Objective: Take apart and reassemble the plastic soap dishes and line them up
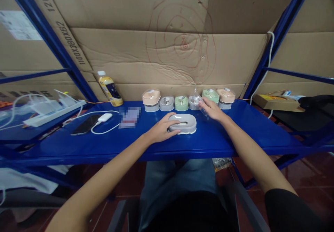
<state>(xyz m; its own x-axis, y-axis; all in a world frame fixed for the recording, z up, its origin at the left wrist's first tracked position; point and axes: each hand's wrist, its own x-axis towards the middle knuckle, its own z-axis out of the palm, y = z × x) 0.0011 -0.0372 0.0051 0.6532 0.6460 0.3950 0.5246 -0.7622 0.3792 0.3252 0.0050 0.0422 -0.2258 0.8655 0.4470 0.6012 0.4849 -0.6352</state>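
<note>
My left hand point(164, 127) grips the left end of a grey oval box point(189, 121) that rests on the blue table. Its fingers lie over the top, near the slot, with the thumb along the front. Farther back, my right hand point(212, 109) pinches a clear plastic piece point(200, 103), tilted and see-through; its exact kind is hard to make out. Behind it stands one of several small boxes in a row. These include a grey box point(166, 103), a green box point(181, 103) and a peach-lidded box point(151, 98).
Left on the blue table point(156, 146) are a yellow bottle point(111, 89), a phone point(87, 124), a white charger point(105, 117) with its cable, and a blurred-out packet point(129, 117). A power strip point(54, 113) lies farther left. Cardboard point(117, 51) backs the table between blue posts.
</note>
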